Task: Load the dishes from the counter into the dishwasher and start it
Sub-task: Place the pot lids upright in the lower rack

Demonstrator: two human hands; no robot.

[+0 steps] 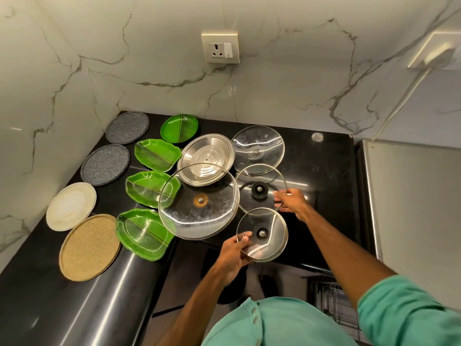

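From the head view, my left hand (232, 253) grips the small glass lid (268, 242) by its near-left rim, thumb on top. The lid spreads away to that hand's right, over the front edge of the bench (324, 171). My right hand (291, 203) pinches the right rim of the black-knobbed lid (259, 189), which lies flat on the bench to that hand's left, just beyond the small lid. Both lids are round, so neither has a long axis to mind. The wire rack (329, 303) sits low behind my right hand, so I judge that hand the nearer for loading.
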